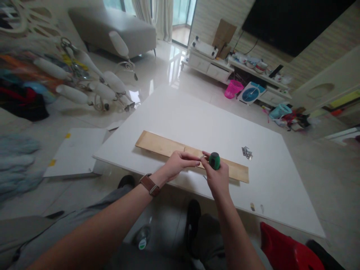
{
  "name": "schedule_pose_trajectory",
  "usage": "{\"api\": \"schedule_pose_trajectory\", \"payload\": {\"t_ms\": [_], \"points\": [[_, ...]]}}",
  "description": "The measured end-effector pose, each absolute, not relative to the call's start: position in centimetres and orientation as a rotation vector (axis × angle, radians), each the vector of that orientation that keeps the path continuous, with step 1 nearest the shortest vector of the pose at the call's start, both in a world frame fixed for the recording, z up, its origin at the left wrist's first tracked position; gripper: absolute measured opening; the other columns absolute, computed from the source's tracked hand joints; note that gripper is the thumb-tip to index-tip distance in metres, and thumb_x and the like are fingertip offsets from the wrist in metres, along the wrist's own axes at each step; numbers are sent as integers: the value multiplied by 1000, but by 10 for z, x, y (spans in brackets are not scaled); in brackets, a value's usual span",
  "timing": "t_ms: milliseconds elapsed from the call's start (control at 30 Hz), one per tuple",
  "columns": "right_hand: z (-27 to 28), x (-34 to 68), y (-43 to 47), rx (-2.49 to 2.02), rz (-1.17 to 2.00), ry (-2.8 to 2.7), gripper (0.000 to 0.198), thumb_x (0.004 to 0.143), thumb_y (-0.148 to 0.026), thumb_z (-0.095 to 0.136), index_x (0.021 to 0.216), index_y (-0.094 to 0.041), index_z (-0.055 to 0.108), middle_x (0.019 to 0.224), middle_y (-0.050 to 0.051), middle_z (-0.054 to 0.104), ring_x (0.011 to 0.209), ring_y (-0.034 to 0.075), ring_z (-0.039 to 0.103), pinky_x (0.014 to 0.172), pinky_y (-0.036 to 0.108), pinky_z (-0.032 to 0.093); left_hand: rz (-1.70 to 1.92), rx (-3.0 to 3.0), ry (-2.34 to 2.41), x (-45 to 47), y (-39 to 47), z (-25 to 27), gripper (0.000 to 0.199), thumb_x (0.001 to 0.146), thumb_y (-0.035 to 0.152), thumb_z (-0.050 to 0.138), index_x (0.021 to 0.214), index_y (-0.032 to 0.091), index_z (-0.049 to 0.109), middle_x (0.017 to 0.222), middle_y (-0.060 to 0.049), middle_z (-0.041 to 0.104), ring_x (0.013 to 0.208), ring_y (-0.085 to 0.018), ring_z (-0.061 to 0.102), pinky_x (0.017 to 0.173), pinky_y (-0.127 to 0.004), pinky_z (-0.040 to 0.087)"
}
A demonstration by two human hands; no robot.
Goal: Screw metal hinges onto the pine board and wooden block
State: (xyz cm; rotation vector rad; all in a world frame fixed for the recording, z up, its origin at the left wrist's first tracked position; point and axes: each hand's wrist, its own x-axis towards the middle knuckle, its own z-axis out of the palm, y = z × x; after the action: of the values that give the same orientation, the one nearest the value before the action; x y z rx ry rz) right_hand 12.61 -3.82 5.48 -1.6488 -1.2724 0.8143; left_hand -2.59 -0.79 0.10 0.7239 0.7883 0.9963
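Observation:
A long, thin wooden board (160, 143) lies across a large white panel (180, 112). Over the board's middle, my right hand (218, 176) is closed around a screwdriver with a green and black handle (214, 161). My left hand (180, 165), with a brown watch strap at its wrist, reaches in from the left, fingers pressed together. Its fingertips meet those of my right hand at a small, light-coloured piece that is too small to make out. To the right of the board, a little pile of metal hinge-like parts (247, 153) rests on the panel.
Two small items (252, 207) lie by the panel's near right edge. A red plastic stool (289, 247) stands close on the right, a clear bottle (143, 238) below. A chandelier with white shades (98, 90) and a white box-like piece (78, 152) are on the floor at left.

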Motion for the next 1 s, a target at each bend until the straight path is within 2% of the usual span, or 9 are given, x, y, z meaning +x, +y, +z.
{"api": "schedule_pose_trajectory", "payload": {"t_ms": [233,500,1000], "points": [[52,129,-34,-1645,859,-1235,50,76,-52,79,107,-13,87,91,11,84,84,27,74,83,43,59,995,726,803,-23,-8,-1,37,55,32,103,85,16,88,91,-11,84,88,-21,75,97,-39,56],[54,133,-37,-1640,855,-1227,48,75,-49,78,106,-14,87,89,9,84,83,25,73,81,41,59,1005,703,814,-16,-10,-2,38,52,33,105,81,16,87,86,-10,83,82,-20,74,91,-38,57],[53,131,-37,-1646,859,-1259,45,78,-49,78,105,-14,87,90,9,85,83,25,73,83,40,58,1011,750,830,-22,-11,3,36,55,33,102,83,16,88,87,-11,84,82,-20,74,90,-38,58]]}}
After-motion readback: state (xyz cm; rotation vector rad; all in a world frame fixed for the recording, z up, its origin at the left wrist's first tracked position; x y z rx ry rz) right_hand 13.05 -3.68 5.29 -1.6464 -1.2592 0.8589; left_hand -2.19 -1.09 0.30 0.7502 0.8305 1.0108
